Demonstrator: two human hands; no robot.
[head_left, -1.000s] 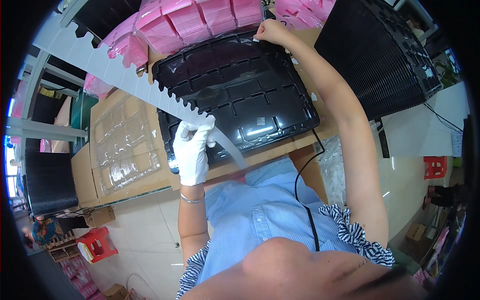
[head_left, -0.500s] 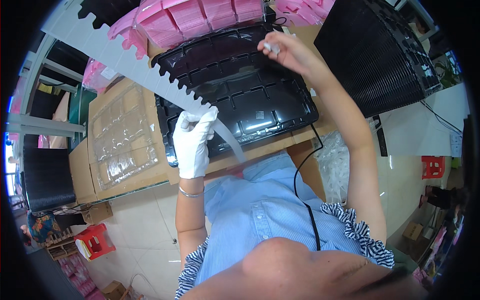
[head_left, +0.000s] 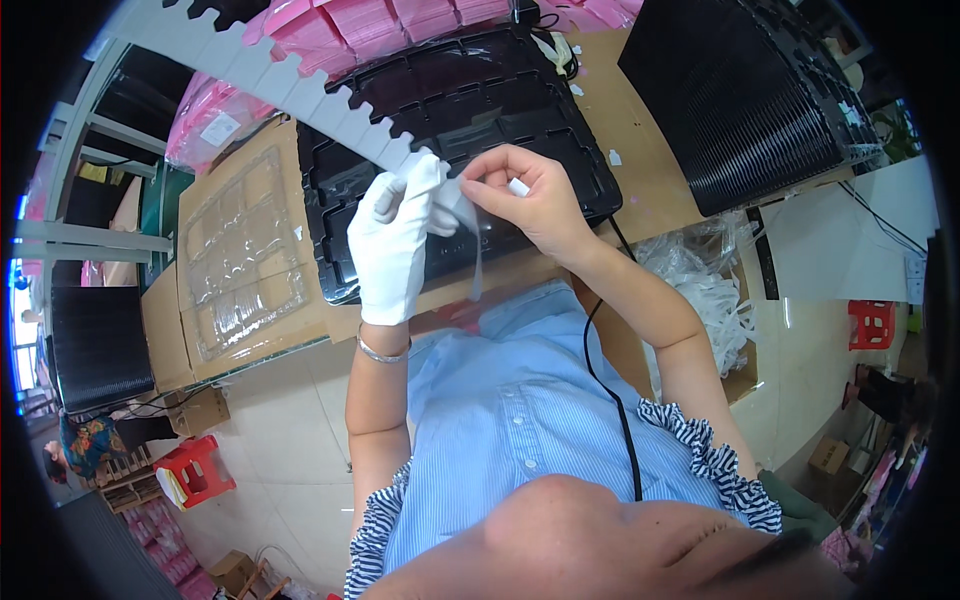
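A long pale grey strip [head_left: 280,85] with one toothed edge runs from the upper left down to my hands. My left hand [head_left: 388,250], in a white glove, is closed on its near end. A thin translucent tail [head_left: 476,250] hangs below the grip. My bare right hand [head_left: 540,205] is beside the left, thumb and forefinger pinched at the strip's end; whether they grip it is unclear. Tucked against the right fingers is a small white piece [head_left: 518,187]. Beneath both hands lies a black moulded plastic tray [head_left: 460,125] with shallow compartments.
Pink packs [head_left: 370,35] are stacked behind the tray. A clear plastic tray [head_left: 245,255] lies on cardboard to the left. Tall stacked black trays [head_left: 735,110] stand at right, above a box of translucent scraps [head_left: 705,310]. Small white bits [head_left: 615,158] dot the cardboard.
My right hand has come down and left from above the tray's far right to the strip beside my left hand. My left hand has risen slightly, still holding the strip.
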